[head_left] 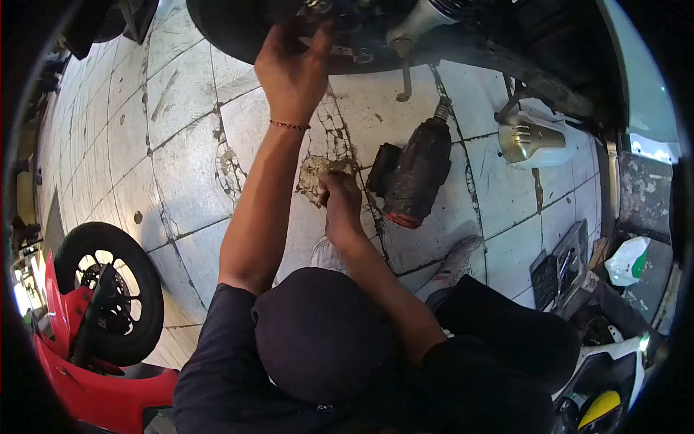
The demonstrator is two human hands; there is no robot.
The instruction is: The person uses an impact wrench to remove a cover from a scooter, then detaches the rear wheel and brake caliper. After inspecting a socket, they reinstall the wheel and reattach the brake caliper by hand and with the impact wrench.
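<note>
My left hand (295, 72), with a thin cord bracelet at the wrist, reaches up to the hub area of a dark wheel (228, 32). Its fingers curl around a part in shadow there that I cannot make out. My right hand (343, 206) is low over the tiled floor, fingers curled in; whatever it may hold is hidden. To its right lies a dark, grimy power tool (419, 170) like an impact wrench, its metal drive end pointing toward the wheel. A metal shock absorber or tube (426, 18) and a small bent lever (405, 83) hang beside the wheel.
An exhaust end (531, 141) juts out at right. A tray of tools (567, 264) and a white-and-green bottle (627, 260) are lower right. At left stands a red motorcycle (69, 325) with its black-tyred wheel (152, 296). Floor tiles (181, 137) are cracked and stained.
</note>
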